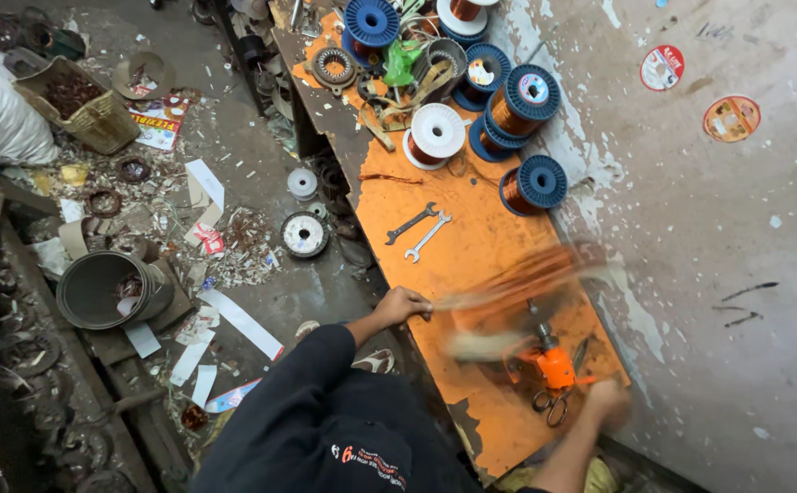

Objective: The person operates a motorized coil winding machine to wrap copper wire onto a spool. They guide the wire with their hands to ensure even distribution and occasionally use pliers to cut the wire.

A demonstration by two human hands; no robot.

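Observation:
My left hand (pixel 402 305) is closed at the near-left edge of the orange workbench (pixel 471 228), gripping the end of a blurred, copper-coloured bundle of wire (pixel 517 285) that spins across the bench. My right hand (pixel 610 402), blurred by motion, is closed at the crank side of a small orange hand winder (pixel 555 367) fixed to the bench. A pair of scissors (pixel 552 407) lies just in front of the winder, between my two arms.
Two spanners (pixel 419 228) lie mid-bench. Blue and white spools of copper wire (pixel 526 100) crowd the far end by the peeling wall (pixel 709 237). The floor on the left holds a grey bucket (pixel 106 290), a woven basket (pixel 83 105), a white sack and scrap paper.

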